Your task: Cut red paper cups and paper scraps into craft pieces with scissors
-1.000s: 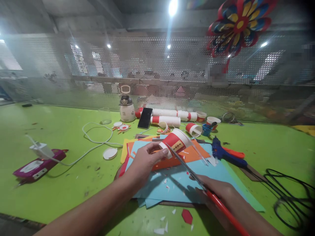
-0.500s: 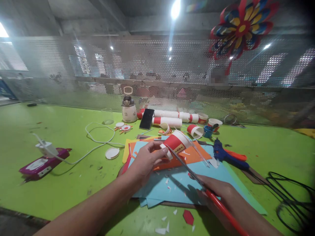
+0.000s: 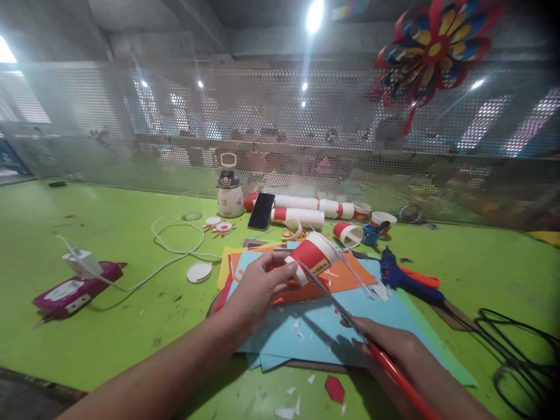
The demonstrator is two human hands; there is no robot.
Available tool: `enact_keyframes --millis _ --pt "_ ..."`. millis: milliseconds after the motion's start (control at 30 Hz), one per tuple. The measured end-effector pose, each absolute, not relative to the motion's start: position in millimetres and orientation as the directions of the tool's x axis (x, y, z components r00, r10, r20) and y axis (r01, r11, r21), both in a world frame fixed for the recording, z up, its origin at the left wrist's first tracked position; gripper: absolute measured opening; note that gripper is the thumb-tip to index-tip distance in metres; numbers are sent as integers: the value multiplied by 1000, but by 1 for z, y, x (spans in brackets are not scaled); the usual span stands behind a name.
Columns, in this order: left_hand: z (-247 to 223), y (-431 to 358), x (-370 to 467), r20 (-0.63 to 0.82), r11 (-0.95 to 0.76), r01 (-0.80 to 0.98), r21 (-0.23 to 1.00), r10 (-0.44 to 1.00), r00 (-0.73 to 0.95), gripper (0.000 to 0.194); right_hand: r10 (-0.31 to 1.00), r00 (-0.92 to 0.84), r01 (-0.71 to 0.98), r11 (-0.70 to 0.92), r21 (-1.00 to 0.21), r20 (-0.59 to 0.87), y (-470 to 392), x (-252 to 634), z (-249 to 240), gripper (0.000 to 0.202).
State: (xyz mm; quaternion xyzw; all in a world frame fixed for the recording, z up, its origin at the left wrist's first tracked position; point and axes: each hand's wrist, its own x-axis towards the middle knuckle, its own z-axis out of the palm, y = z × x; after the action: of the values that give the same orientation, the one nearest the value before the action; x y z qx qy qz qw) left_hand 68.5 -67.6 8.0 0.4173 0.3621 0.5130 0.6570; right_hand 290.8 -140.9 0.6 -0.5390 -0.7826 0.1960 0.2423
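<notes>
My left hand is closed around the base end of a red and white paper cup, which lies tilted with its rim to the upper right. In my right hand are long scissors with red handles. Their blades reach up to the cup's side close to its base, and the tips touch or overlap the cup wall. Beneath both hands lies a stack of coloured paper, light blue and orange on top, strewn with small paper scraps.
A blue glue gun lies right of the paper, its black cable coiled nearby. Behind are paper cups, a phone and a bottle. A purple power strip with a white cord is at left. A red hexagon lies in front.
Both hands, the cup and the scissors keep nearly the same position. The whole view has shifted very slightly.
</notes>
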Motion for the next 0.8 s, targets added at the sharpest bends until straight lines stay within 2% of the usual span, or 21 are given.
enact_keyframes --millis 367,600,800 --pt "9 -66 66 -53 117 -362 925 982 180 26 942 -304 799 335 -500 144 -140 293 0 40" --pt "12 -69 68 -62 122 -356 927 982 177 25 931 -316 740 363 -566 184 -140 291 0 39" --pt "10 -68 69 -58 125 -378 918 981 184 26 938 -306 744 343 -573 164 -140 291 -3 38"
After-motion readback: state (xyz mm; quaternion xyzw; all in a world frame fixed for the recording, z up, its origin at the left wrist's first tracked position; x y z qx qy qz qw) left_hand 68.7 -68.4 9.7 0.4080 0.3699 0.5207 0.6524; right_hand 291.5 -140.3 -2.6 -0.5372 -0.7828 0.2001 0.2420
